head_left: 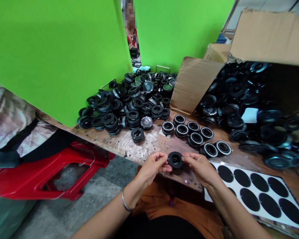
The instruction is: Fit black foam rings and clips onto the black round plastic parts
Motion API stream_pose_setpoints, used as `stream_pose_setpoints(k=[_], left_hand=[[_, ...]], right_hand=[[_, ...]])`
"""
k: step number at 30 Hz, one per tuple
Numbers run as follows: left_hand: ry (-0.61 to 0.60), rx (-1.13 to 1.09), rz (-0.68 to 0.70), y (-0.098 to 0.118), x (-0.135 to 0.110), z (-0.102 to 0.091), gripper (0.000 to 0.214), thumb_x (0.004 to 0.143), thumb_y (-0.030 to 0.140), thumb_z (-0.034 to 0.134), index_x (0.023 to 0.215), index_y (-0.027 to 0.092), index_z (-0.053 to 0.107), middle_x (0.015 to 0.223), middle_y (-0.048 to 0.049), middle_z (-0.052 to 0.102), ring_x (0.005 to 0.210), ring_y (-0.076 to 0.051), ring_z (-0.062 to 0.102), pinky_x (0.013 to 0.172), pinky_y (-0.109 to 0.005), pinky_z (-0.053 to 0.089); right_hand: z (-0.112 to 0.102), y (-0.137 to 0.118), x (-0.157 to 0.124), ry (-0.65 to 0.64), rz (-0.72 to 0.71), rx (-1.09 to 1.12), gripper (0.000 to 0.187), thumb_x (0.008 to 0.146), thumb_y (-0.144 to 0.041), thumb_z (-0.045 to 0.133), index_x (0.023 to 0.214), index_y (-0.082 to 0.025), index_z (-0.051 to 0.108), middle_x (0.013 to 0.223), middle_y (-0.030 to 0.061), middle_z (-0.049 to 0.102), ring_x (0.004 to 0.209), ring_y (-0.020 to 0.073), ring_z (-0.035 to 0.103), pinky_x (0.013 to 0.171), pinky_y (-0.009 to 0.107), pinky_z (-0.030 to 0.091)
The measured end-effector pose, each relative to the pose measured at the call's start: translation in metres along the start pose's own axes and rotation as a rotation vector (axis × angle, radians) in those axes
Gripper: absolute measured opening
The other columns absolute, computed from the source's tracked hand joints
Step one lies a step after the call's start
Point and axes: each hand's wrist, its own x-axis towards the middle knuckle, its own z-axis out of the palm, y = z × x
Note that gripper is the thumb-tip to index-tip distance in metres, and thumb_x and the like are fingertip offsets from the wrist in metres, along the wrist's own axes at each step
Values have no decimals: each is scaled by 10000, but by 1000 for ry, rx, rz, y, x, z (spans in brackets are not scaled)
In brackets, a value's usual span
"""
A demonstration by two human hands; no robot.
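Between both hands, over the table's front edge, is a black ring-shaped part [175,160] with a round hole in its middle. My left hand [155,165] grips its left rim between thumb and fingers; a silver bangle sits on that wrist. The thumb and fingers of my right hand [195,164] pinch its right rim. Just beyond stand several short stacks of black rings with pale top rims [196,139]. To the right lies a white sheet of black round stickers [259,182], partly covered by my right forearm.
A large heap of black ring parts [137,99] covers the back of the wooden table [129,142]. An open cardboard box [199,83] on its side spills more parts at right. Green panels [52,49] stand behind. A red stool [72,172] is at left. Another person shows through a gap.
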Motion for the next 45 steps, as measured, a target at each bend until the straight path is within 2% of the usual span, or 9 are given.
stream_pose_setpoints(k=[10, 20, 23, 26, 28, 30, 32, 38, 45], left_hand=[[-3, 14, 10, 0, -1, 1, 413, 646, 345, 826, 892, 109, 593, 704, -35, 667, 567, -108, 646, 621, -230, 564], [29, 60, 27, -1, 3, 2, 309, 707, 295, 754, 879, 108, 577, 690, -38, 666, 546, -111, 648, 589, -224, 563], [44, 80, 25, 0, 3, 4, 299, 707, 289, 740, 883, 109, 578, 679, -40, 669, 527, -119, 648, 575, -237, 564], [69, 105, 26, 2, 3, 7, 294, 692, 275, 735, 880, 108, 582, 658, -33, 661, 517, -131, 648, 555, -252, 568], [77, 119, 31, 3, 3, 8, 282, 685, 260, 729, 870, 106, 584, 645, -27, 654, 519, -135, 650, 547, -256, 570], [78, 127, 32, 4, 4, 8, 267, 678, 245, 725, 856, 106, 583, 640, -20, 649, 519, -137, 653, 545, -256, 572], [74, 129, 28, 5, 4, 7, 260, 673, 239, 725, 847, 107, 583, 643, -16, 648, 518, -137, 655, 542, -254, 573], [38, 150, 30, 5, 8, 3, 253, 680, 246, 719, 841, 109, 580, 662, -25, 660, 524, -136, 657, 540, -249, 572], [31, 178, 40, 8, 9, 3, 286, 677, 297, 736, 831, 119, 575, 663, 3, 625, 498, -113, 632, 525, -246, 556]], right_hand=[[-1, 7, 1, 50, -49, -85, 266, 627, -369, 752, 745, -133, 717, 636, -2, 616, 583, 118, 456, 584, 250, 331], [-4, 12, 3, 50, -120, -217, 246, 712, -388, 685, 745, -145, 673, 735, 36, 637, 688, 171, 528, 670, 289, 387], [0, 7, -2, 74, -267, -436, 217, 774, -361, 604, 671, -170, 609, 765, 52, 613, 722, 187, 543, 692, 303, 397], [6, -2, -11, 136, -502, -837, 184, 820, -295, 517, 670, -192, 546, 782, 59, 562, 769, 205, 539, 705, 314, 384], [7, -9, -16, 148, -558, -1081, 151, 846, -282, 471, 737, -203, 538, 798, 59, 546, 755, 207, 530, 663, 313, 365], [4, -14, -16, 114, -521, -1195, 155, 866, -299, 445, 764, -211, 521, 783, 50, 544, 706, 195, 523, 615, 305, 349], [-2, -16, -9, 44, -450, -1148, 158, 861, -333, 464, 761, -215, 496, 722, 27, 540, 645, 175, 519, 587, 292, 358], [-5, -14, 25, -282, -24, -547, 315, 784, -534, 525, 792, -226, 457, 506, -47, 524, 407, 143, 521, 360, 220, 356], [10, -11, 33, -246, 45, -513, 389, 778, -570, 562, 701, -215, 422, 466, -59, 510, 324, 125, 503, 253, 187, 314]])
